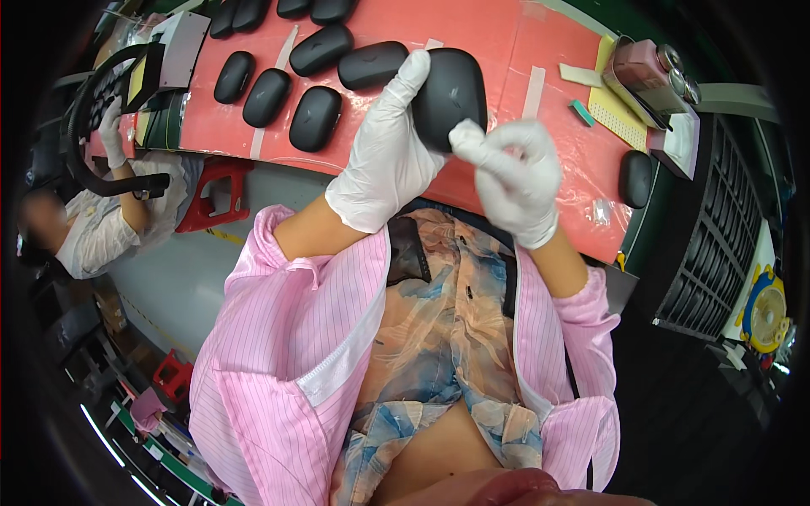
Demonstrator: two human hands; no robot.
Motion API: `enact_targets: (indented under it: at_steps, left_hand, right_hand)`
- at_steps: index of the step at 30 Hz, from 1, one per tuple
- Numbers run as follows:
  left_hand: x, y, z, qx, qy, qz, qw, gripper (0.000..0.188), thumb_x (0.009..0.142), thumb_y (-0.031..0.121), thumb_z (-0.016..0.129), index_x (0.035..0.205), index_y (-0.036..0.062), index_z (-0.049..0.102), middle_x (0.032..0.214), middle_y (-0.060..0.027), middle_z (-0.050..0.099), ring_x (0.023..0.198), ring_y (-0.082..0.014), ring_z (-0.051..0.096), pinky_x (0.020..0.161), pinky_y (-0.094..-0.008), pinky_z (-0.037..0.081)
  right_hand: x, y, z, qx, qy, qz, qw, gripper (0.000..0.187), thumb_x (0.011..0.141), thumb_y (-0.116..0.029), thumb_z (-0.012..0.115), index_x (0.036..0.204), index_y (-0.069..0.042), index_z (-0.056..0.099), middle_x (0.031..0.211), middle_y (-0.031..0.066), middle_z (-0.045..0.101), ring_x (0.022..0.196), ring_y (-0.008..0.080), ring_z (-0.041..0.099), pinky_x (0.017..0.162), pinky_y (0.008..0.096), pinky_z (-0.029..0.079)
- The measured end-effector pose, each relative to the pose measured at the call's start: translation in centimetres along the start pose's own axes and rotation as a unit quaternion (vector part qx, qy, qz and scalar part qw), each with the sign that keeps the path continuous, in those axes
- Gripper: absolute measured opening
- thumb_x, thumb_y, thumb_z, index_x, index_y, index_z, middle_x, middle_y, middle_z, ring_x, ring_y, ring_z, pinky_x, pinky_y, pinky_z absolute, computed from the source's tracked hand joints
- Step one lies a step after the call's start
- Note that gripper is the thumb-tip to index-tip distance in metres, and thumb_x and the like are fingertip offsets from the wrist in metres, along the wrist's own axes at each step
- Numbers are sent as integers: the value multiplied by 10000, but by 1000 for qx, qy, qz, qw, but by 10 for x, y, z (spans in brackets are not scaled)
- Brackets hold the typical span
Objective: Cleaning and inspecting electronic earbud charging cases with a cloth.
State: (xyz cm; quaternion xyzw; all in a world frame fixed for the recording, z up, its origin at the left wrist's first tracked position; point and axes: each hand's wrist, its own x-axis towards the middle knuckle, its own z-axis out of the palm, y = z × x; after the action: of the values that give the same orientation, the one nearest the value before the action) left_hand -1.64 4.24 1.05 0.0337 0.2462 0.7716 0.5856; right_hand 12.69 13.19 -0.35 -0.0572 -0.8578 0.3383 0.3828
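Gripped in my white-gloved left hand (pixel 384 160) is a black case (pixel 451 93), rounded and smooth like an earphone case. It is raised above the red table mat (pixel 506 51), with my thumb along its left edge. My right hand (pixel 525 181), also gloved in white, has its fingers drawn together in a pinch. Its fingertips meet the lower right part of the case's surface. Whether anything small sits in that pinch is hidden. Several matching black cases (pixel 316 118) lie on the mat to the left and beyond the held one.
At the right stand pink cans (pixel 648 72) in a holder, a yellow perforated pad (pixel 620 122), a small green piece (pixel 582 112) and another black case (pixel 635 179). A black slotted rack (pixel 713 244) is farther right. A co-worker (pixel 118 211) sits at the left beside a red stool (pixel 218 196).
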Motion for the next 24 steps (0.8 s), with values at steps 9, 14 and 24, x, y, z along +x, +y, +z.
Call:
enact_targets:
  at_steps: [9, 14, 24]
  left_hand:
    - [4, -2, 17, 66, 104, 15, 992, 387, 966, 352, 477, 1137, 19, 574, 954, -39, 627, 864, -143, 599, 777, -274, 483]
    - [5, -10, -1, 77, 79, -93, 990, 603, 916, 546, 544, 1128, -17, 581, 870, -89, 627, 673, -184, 624, 592, -313, 530]
    - [15, -3, 1, -32, 112, -155, 981, 666, 866, 658, 529, 989, 6, 585, 760, -78, 610, 572, -178, 580, 516, -292, 527]
  right_hand:
    - [-22, -5, 3, 113, 133, 90, 981, 346, 763, 103, 515, 1049, 3, 683, 894, 77, 578, 820, 197, 576, 737, 321, 486]
    - [45, 1, -23, 86, 60, 194, 975, 357, 805, 59, 517, 1118, 1, 677, 909, 68, 585, 831, 164, 567, 718, 294, 484]
    - [-23, -10, -6, 31, -18, 14, 999, 374, 700, 104, 594, 978, -102, 736, 857, 13, 572, 728, 196, 560, 675, 298, 460]
